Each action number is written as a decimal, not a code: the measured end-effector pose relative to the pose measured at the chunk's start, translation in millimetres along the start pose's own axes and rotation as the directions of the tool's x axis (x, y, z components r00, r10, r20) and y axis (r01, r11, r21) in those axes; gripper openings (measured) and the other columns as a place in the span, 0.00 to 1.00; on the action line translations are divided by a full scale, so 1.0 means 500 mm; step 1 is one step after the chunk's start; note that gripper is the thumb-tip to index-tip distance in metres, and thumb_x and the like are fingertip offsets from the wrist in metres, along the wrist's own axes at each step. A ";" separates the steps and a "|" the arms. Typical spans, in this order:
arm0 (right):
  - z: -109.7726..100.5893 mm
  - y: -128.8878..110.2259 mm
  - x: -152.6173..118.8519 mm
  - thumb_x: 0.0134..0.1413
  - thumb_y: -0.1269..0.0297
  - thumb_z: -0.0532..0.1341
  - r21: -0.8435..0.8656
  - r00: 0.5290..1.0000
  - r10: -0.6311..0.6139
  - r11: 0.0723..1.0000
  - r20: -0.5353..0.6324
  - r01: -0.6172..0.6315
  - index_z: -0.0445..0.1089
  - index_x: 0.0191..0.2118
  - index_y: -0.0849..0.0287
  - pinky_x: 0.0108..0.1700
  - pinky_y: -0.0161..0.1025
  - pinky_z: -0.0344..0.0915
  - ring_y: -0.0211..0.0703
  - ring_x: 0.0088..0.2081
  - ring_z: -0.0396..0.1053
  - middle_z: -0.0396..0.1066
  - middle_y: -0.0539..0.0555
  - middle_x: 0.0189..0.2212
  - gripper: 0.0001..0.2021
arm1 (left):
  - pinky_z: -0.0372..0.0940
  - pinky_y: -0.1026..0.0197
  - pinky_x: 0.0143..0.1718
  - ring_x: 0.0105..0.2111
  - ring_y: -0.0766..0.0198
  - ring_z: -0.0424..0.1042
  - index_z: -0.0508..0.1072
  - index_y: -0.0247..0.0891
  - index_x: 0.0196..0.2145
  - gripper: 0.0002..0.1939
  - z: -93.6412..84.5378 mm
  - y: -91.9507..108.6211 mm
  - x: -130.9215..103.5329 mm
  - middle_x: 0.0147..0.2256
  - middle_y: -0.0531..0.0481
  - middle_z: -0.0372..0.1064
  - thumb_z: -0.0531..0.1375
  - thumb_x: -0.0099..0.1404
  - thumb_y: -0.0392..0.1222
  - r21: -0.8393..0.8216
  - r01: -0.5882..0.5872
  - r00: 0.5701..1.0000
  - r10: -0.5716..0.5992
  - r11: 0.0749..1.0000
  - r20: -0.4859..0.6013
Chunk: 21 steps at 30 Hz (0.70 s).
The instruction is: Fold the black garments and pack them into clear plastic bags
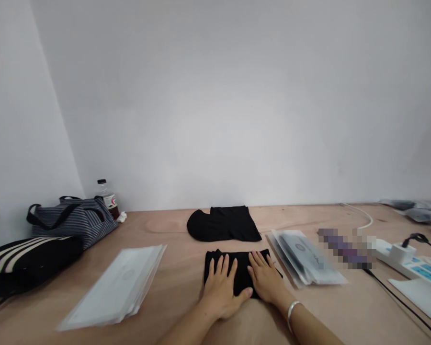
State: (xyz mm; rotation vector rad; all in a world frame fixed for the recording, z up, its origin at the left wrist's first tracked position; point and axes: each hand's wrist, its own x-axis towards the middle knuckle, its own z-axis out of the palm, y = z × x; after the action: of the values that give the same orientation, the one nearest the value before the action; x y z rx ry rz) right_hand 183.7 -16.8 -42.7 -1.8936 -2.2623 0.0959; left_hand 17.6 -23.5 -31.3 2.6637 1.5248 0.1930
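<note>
A folded piece of black fabric (241,273) lies flat on the wooden tabletop in front of me. My left hand (221,285) rests on its left part, fingers spread and thumb stretched to the right. On its right part lies my right hand (266,278), flat with the fingers extended and a silver bangle at the wrist. Both palms cover much of the cloth, so its full shape is hidden. Just beyond, towards the wall, a second black cloth item (222,224) is laid out flat, with a rounded left end and a straight-edged right part.
Frosted plastic bags form a stack (117,285) at left; filled ones (307,258) lie at right. Further left are a striped bag (77,218), black pouch (32,263) and bottle (109,199). A power strip (424,268), cables and a blurred-out object (345,248) occupy the right.
</note>
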 end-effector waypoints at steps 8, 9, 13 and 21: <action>0.009 0.004 0.003 0.58 0.60 0.39 -0.014 1.000 -0.003 1.000 -0.002 0.003 0.50 0.58 0.69 0.57 0.50 0.37 0.49 0.59 0.41 0.46 0.61 0.58 0.26 | 0.29 0.43 0.56 0.59 0.49 0.34 0.45 0.34 0.59 0.46 -0.010 0.007 -0.010 0.60 0.39 0.40 0.41 0.53 0.71 -0.018 -0.019 0.996 0.018 1.000 -0.085; 0.009 0.004 0.004 0.58 0.60 0.39 -0.014 1.000 -0.005 1.000 -0.005 0.005 0.50 0.58 0.70 0.57 0.50 0.37 0.49 0.59 0.41 0.46 0.61 0.58 0.26 | 0.29 0.44 0.56 0.59 0.49 0.34 0.45 0.33 0.60 0.47 -0.016 0.005 -0.014 0.60 0.39 0.39 0.42 0.53 0.71 -0.016 -0.034 0.995 0.032 0.999 -0.099; 0.007 0.001 0.002 0.58 0.61 0.39 -0.007 1.000 -0.001 1.000 -0.016 0.001 0.50 0.58 0.69 0.57 0.51 0.37 0.50 0.59 0.42 0.46 0.61 0.58 0.25 | 0.31 0.46 0.57 0.59 0.50 0.31 0.40 0.30 0.60 0.51 -0.046 -0.023 -0.044 0.60 0.41 0.34 0.45 0.50 0.71 -0.008 -0.047 0.997 0.046 0.999 -0.069; 0.001 -0.003 0.001 0.58 0.60 0.38 -0.034 1.000 0.004 0.999 0.007 -0.004 0.49 0.58 0.69 0.57 0.50 0.38 0.50 0.59 0.42 0.46 0.61 0.58 0.26 | 0.34 0.49 0.57 0.59 0.49 0.31 0.39 0.25 0.60 0.57 -0.055 -0.114 -0.098 0.60 0.36 0.31 0.48 0.45 0.72 -0.008 0.209 0.968 -0.205 0.978 0.146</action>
State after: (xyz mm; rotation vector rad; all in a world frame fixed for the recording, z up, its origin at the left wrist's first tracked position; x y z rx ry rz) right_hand 182.1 -16.6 -42.9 -1.9177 -2.2791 0.0657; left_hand -59.6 -37.1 -14.6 2.4185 1.7258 0.0053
